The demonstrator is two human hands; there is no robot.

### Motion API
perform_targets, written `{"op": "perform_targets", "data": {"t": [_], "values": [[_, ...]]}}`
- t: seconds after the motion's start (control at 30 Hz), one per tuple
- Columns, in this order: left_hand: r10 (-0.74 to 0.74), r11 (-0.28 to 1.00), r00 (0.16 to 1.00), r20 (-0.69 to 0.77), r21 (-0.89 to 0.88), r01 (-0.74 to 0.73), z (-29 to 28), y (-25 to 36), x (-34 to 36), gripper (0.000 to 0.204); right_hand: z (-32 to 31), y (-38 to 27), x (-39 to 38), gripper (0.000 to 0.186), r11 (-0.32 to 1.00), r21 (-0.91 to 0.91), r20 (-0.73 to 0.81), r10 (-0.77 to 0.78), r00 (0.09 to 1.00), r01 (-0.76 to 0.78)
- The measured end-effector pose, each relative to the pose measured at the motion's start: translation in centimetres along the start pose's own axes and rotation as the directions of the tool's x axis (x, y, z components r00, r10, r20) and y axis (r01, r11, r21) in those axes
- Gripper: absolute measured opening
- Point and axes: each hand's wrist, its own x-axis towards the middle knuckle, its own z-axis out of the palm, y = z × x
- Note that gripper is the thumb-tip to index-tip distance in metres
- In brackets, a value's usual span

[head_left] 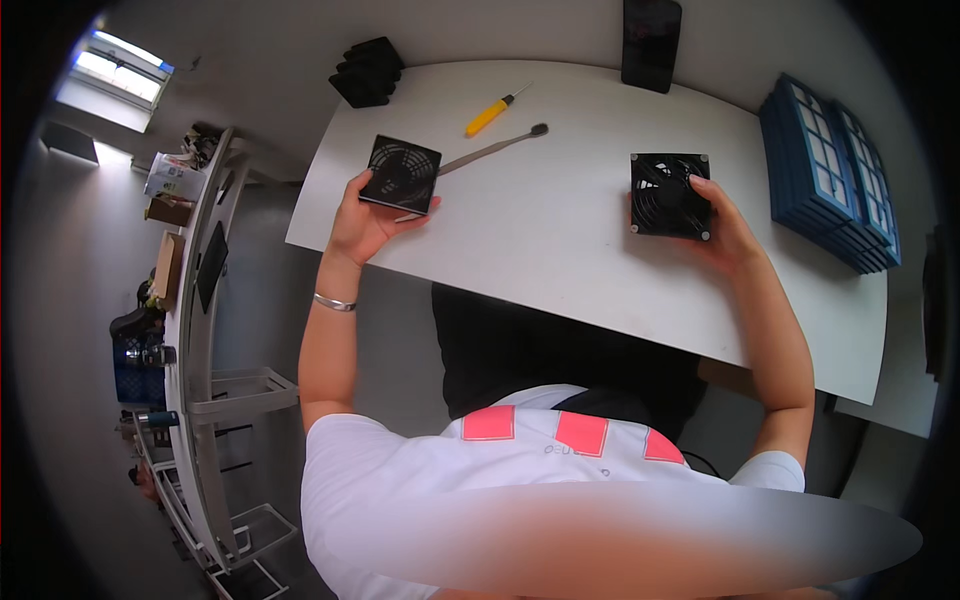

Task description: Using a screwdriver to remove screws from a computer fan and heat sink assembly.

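Observation:
My left hand (365,222) grips a thin black square fan grille cover (402,172) by its left and lower edges, raised over the left part of the white desk. My right hand (722,222) holds a black square cooling fan (668,195) with silver corner pieces, thumb on its right side, over the right part of the desk. Just beyond the grille, a grey long-handled brush (497,146) with a dark head lies diagonally. A yellow-handled screwdriver (488,116) lies farther back.
The white desk (560,270) has black stacked pieces (367,72) at its back left, a dark phone-like slab (650,45) upright at the back, and stacked blue-framed filter panels (828,170) on the right. Another long table (203,260) with assorted objects stands along the left.

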Motion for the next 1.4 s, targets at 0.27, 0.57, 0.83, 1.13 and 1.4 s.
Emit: {"op": "perform_targets", "data": {"t": [0.27,0.57,0.83,1.13,1.4], "values": [[0.074,0.766,0.896,-0.439,0.600,0.231,-5.3,4.4,-2.0,0.048,1.7,0.6,0.1,0.061,0.933,-0.358,-0.241,-0.046,0.970,-0.044],[0.411,-0.007,0.912,0.006,1.000,-0.004,1.4,0.7,7.9,0.041,0.9,-0.2,0.2,0.066,0.778,-0.623,-0.234,-0.293,0.927,0.088],[0.284,-0.467,0.959,0.004,0.874,0.134,6.3,-1.8,15.8,0.037,-0.3,-0.8,-0.3,0.064,0.388,-0.921,-0.139,-0.301,0.944,-0.012],[0.504,0.117,0.847,0.168,0.959,-0.260,12.7,0.7,12.9,0.028,0.9,-0.1,-1.2,0.077,-0.007,-0.996,0.090,-0.298,0.950,0.093],[0.344,0.387,0.750,0.566,0.642,-0.662,22.4,-2.1,10.2,0.025,-0.7,-0.1,-0.2,0.065,0.233,-0.966,0.047,-0.273,0.961,0.113]]}}
